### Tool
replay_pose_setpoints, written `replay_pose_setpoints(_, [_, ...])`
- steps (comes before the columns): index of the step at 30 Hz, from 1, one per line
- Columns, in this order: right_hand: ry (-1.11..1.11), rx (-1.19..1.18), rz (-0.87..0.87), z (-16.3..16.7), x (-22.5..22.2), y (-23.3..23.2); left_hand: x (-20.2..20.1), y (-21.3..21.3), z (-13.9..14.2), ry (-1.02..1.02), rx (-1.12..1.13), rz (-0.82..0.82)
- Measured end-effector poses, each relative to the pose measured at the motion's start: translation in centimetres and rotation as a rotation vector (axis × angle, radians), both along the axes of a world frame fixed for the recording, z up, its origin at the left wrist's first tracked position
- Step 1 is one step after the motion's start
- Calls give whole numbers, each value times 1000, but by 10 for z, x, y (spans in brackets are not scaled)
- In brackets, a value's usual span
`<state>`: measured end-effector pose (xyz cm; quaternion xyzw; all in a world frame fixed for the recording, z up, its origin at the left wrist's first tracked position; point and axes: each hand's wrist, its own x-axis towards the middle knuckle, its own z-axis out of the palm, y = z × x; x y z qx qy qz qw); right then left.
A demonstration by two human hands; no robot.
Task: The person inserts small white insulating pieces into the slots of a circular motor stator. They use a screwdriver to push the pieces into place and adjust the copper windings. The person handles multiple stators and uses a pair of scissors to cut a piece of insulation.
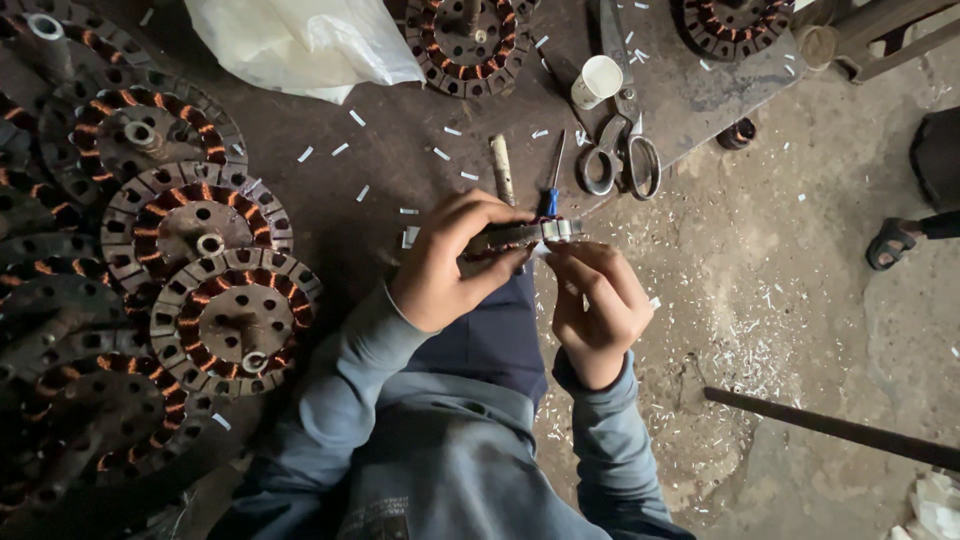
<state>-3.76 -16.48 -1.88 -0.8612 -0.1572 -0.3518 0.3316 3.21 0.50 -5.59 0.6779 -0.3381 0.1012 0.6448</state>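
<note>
Left hand (440,265): its grip is closed on a motor stator (505,240), fingers curled over the top edge, thumb below.
Right hand (592,300): its fingertips (562,252) pinch a small white strip of insulation paper (556,230) at the right end of the stator; the grip is closed on this strip.
Motor stator: a dark round piece with copper winding, held on edge above the lap, at the centre of the view, just at the near edge of the desk (400,170).
Stack of stators (195,265): at 9 o'clock from the hands, many wound stators lie overlapping on the desk, with copper coils visible.
Scissors (622,130): at 1 o'clock, lying flat on the desk, handles toward the person.
Screwdriver (554,175): blue handle, at 12 o'clock, just beyond the held stator.
White stick (502,168): beside the screwdriver, on its left.
White cup (597,80): small, near the scissors blades.
Plastic bag (300,40): white, at 11 o'clock, far edge.
Paper bits (440,152): scattered on the desk and on the floor (800,330) at 3 o'clock.
Dark rod (830,428): on the floor at 4 o'clock.
</note>
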Motion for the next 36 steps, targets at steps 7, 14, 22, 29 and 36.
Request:
replay_pose_setpoints(7, [-70,-270,-32,5,3,-2,-1,-3,3,0,13,16])
replay_pose_setpoints(14, [4,-473,112,27,6,-20,-2,-5,5,-4,21,0])
replay_pose_setpoints(22, [-88,-510,61,11,1,-12,-3,-8,8,-68,69,18])
replay_pose_setpoints(29, [48,-142,105,2,10,-15,-2,-2,4,-107,70,13])
replay_pose_setpoints(36, [291,130,99,25,-8,-12,-8,0,-9,-95,29,111])
